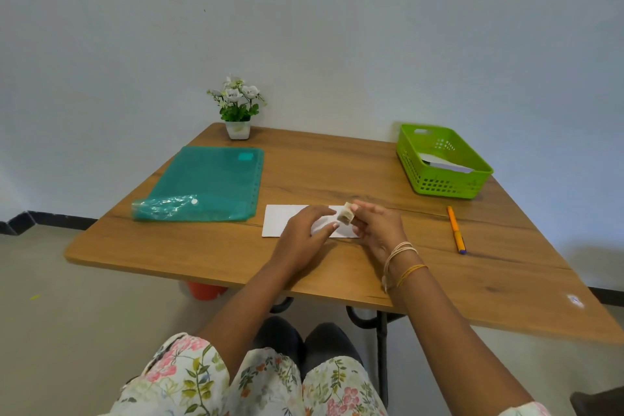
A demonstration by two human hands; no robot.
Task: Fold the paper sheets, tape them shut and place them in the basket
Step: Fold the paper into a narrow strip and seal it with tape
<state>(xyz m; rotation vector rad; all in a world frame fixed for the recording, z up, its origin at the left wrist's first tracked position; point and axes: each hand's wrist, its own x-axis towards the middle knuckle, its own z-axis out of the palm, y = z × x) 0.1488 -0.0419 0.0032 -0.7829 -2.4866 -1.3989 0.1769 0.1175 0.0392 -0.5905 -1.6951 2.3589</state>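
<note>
We see a bright, evenly lit scene in soft, cool daylight with no hard glare. The wall [304, 10] reads pale blue-grey, darkening slightly toward the upper corners. Shadows are faint: a soft one lies under the counter [337, 172] edge. The wide lens bends the counter's edges outward. The basket [439, 186] looks slightly smeared, and both hands are mildly blurred.
</note>
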